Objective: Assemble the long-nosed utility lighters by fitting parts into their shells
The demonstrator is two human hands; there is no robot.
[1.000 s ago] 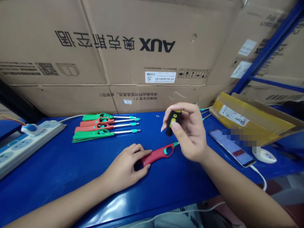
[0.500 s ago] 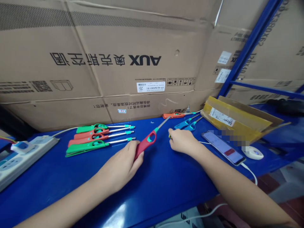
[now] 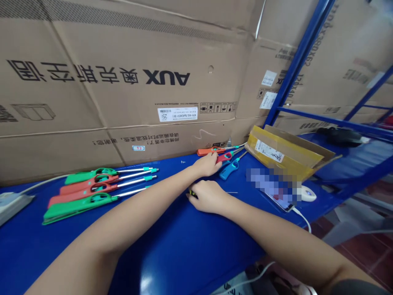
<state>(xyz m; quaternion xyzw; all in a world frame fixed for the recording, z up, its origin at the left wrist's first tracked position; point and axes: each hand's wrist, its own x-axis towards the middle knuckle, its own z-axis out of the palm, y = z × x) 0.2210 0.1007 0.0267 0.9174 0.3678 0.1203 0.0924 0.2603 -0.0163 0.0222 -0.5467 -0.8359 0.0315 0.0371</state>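
Note:
My left hand [image 3: 207,164] has its fingers wrapped round the handle of a red long-neck lighter [image 3: 224,157], low over the back right of the blue table. An orange lighter [image 3: 211,151] lies just behind it along the cardboard, and a blue lighter [image 3: 229,169] lies in front. A second blue one is mostly hidden. My right hand [image 3: 211,196] is closed on a screwdriver [image 3: 192,192] with a yellow and black handle; its thin shaft sticks out to the right. Green lighters [image 3: 76,208] and red-orange lighters [image 3: 84,195] lie in a row at left, metal tubes pointing right.
A large cardboard box [image 3: 123,106] walls off the back of the blue table [image 3: 172,246]. To the right are an open yellow-taped carton [image 3: 285,151], a phone [image 3: 276,196] on a cable and a white mouse-like device [image 3: 308,194]. A power strip [image 3: 15,207] sits far left.
My left hand has carried the red lighter right and back, to beside the orange and blue ones. My right hand has drawn back towards me and left with the screwdriver. The view has turned right.

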